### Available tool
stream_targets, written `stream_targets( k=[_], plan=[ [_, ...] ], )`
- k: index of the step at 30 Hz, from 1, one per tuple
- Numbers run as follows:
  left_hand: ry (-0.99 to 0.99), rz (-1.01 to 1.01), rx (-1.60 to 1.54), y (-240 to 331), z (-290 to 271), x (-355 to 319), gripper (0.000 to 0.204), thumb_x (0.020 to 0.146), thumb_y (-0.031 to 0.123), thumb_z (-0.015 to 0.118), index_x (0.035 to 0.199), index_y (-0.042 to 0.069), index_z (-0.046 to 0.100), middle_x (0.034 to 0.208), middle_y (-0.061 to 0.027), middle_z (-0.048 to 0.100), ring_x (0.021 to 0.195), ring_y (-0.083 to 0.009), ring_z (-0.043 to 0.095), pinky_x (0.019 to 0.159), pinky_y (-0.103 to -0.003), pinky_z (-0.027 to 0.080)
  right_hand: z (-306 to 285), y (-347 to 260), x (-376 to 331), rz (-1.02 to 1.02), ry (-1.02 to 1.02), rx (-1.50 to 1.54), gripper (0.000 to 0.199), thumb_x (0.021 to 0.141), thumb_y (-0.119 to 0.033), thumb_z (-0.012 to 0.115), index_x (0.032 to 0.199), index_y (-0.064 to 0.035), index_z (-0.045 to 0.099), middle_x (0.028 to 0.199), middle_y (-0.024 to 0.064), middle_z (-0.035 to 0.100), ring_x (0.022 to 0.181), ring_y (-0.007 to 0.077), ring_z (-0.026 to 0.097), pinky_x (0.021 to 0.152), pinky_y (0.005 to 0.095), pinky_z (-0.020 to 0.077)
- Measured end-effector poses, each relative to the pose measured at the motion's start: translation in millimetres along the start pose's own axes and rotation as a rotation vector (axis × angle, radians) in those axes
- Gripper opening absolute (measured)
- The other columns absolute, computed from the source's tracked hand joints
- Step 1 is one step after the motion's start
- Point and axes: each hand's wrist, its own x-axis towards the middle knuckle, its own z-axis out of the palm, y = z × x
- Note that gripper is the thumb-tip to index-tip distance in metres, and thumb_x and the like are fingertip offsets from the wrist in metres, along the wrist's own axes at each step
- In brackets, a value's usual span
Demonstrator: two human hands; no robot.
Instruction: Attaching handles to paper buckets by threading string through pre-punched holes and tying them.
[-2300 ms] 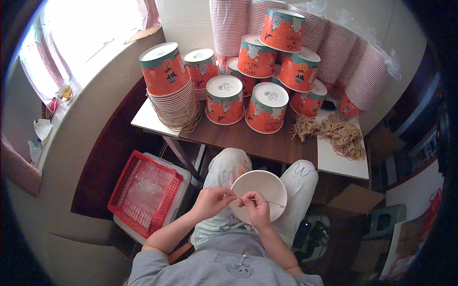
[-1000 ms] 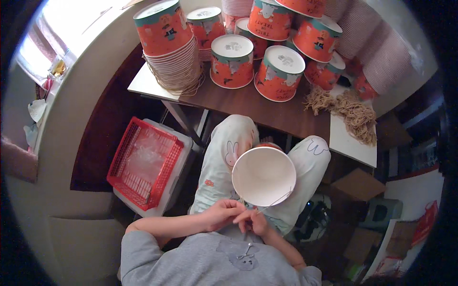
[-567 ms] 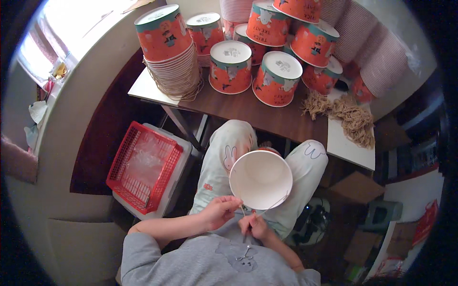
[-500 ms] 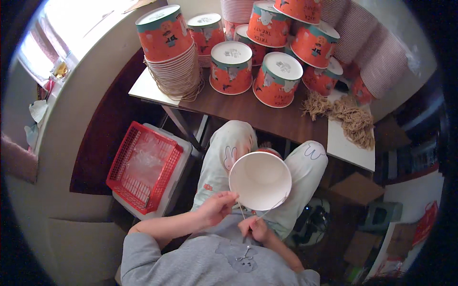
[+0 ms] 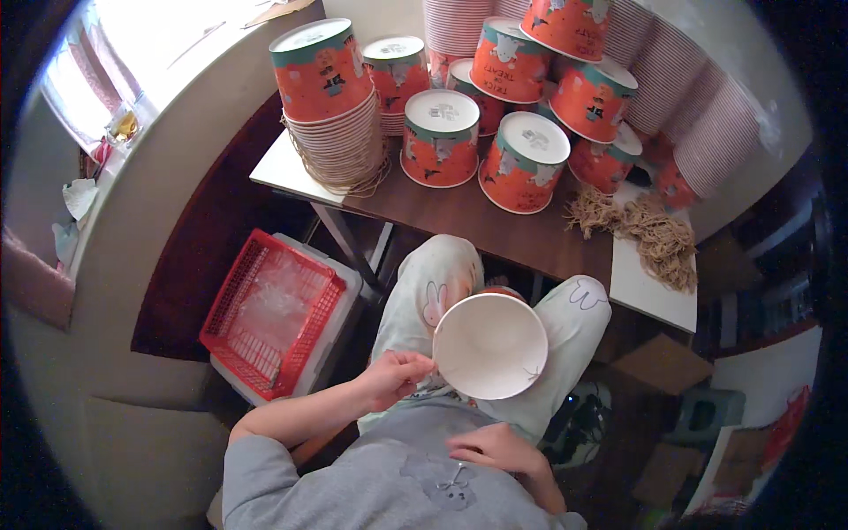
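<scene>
A paper bucket (image 5: 491, 340) rests between my knees, its mouth toward me and its white inside showing. Only a bit of its orange outside is visible at the far side. My left hand (image 5: 397, 375) is at the left of the rim, thumb and fingertips pinched together; anything between them is too small to make out. Inside the lower right rim a short end of cord (image 5: 533, 373) shows. My right hand (image 5: 502, 448) is close to my grey shirt, below the bucket and apart from it, its fingers loosely stretched to the left, with nothing visible in them.
On the brown table (image 5: 442, 212) stand several upside-down orange buckets (image 5: 526, 163), with a nested stack (image 5: 331, 106) at the left. Bundles of tan cord (image 5: 658, 238) lie at the table's right end. A red basket (image 5: 274, 318) with clear plastic bags sits low on the left.
My right hand has come away from the bucket toward my shirt, and the cord stretched from the rim to it no longer shows. My left hand stays at the rim.
</scene>
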Motion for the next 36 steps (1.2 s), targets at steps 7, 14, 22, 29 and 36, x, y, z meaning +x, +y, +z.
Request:
stream_targets(
  k=[7,14,22,29,36],
  plan=[
    [0.028,0.053,0.027,5,9,-4,0.012,0.082,0.02,0.059,0.086,0.009,0.062,0.072,0.0052,0.055,0.054,-0.0029,0.039,0.048,-0.018,0.029,-1,4,94,0.001,0.992,-0.319,0.017,0.073,-0.019,0.064,0.082,-0.0045,0.059,0.062,0.0089,0.055,0.058,0.026,0.058,0.059,0.0336,0.0469],
    [-0.011,0.152,0.314,2,-10,-1,0.012,0.081,0.018,0.06,0.084,0.006,0.061,0.069,0.0044,0.054,0.054,-0.0037,0.041,0.049,-0.018,0.032,16,-3,83,0.176,0.672,-0.144,0.01,0.076,-0.015,0.058,0.075,-0.0049,0.057,0.064,0.0106,0.057,0.058,0.0272,0.057,0.052,0.0369,0.0442],
    [-0.087,-0.067,0.459,0,-23,-12,0.011,0.081,0.017,0.059,0.078,0.007,0.061,0.067,0.004,0.054,0.055,-0.0029,0.042,0.049,-0.018,0.032,29,-5,81,-0.01,0.558,-0.322,0.013,0.078,-0.018,0.055,0.07,-0.0084,0.051,0.061,0.0076,0.055,0.053,0.0248,0.056,0.048,0.0383,0.0443],
    [-0.072,-0.121,0.223,-16,-28,-12,0.007,0.08,0.017,0.059,0.08,0.01,0.062,0.071,0.0053,0.056,0.058,-0.0021,0.045,0.049,-0.017,0.032,34,-9,77,0.069,0.488,-0.258,0.012,0.078,-0.018,0.055,0.072,-0.0089,0.052,0.062,0.0076,0.055,0.053,0.0248,0.057,0.047,0.0364,0.0451],
    [0.102,-0.115,0.047,-4,-7,-9,0.005,0.079,0.013,0.059,0.076,0.008,0.06,0.065,0.0037,0.05,0.058,-0.0047,0.044,0.05,-0.02,0.034,38,-9,77,0.047,0.301,-0.143,0.015,0.08,-0.021,0.053,0.073,-0.0077,0.052,0.065,0.0103,0.056,0.057,0.0286,0.056,0.05,0.0382,0.0443]
  ],
)
